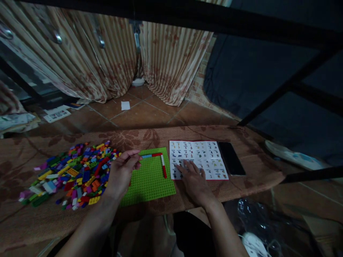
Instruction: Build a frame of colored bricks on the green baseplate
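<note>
The left hand [121,173] is above the left edge of the green baseplate [150,180], with thumb and fingers brought together near the light blue brick [147,156]; I cannot tell if a small piece is between them. This pinch seems chosen for fine control, as the bricks are small. The right hand [193,178] is released: it grasps nothing, and its fingers lie spread on the printed sheet [198,148], probably to steady the paper or to mark a place on it. The baseplate lies flat between the 2 hands, so both can probably reach it easily. On it, the light blue brick and the red and white bricks [162,160] form 2 joined lines with a corner. The loose brick pile [83,175] spreads just beyond the left hand, perhaps for short reaching. The dark phone [232,159] lies to the right of the sheet, on the cloth-covered tabletop [258,167], apart from the fingers.
</note>
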Demonstrator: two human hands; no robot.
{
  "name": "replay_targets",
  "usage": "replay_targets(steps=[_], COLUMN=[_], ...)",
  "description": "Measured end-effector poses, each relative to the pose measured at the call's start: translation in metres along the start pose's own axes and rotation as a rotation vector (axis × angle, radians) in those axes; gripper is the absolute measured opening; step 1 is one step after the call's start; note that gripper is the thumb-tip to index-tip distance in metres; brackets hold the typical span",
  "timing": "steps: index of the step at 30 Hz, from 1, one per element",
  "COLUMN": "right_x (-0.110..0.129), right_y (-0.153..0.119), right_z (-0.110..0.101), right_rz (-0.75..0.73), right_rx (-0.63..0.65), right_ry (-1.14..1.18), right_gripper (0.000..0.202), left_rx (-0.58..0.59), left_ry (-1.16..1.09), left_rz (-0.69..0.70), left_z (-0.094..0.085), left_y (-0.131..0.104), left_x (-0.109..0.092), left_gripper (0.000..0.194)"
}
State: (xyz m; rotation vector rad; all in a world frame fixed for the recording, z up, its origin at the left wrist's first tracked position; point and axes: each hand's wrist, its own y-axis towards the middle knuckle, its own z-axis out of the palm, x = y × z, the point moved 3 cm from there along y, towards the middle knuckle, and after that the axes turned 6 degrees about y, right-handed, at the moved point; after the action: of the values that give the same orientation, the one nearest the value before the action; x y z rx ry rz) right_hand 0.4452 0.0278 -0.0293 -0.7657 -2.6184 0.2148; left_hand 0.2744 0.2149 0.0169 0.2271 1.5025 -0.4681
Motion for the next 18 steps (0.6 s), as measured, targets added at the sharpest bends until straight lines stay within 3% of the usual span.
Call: replay_targets(steps=[5, 12, 18], right_x=[0.002, 0.023, 0.033], right_y=[0.002, 0.008, 0.011], right_z=[-0.004, -0.003, 0.010], right_rz=[0.003, -0.051, -0.066], right_rx=[-0.062, -0.277, -0.193], right_ry=[0.038, 0.098, 0.056], right_gripper=[0.051, 0.037, 0.042], left_rx=[0.008, 0.002, 0.007], left_ry=[0.008, 0.021, 0.019], left_rz=[-0.014, 0.007, 0.000], left_z=[0.001, 0.000, -0.002], left_y=[0.000, 0.000, -0.002], left_x=[0.002, 0.001, 0.001], left_gripper=[0.028, 0.025, 0.026])
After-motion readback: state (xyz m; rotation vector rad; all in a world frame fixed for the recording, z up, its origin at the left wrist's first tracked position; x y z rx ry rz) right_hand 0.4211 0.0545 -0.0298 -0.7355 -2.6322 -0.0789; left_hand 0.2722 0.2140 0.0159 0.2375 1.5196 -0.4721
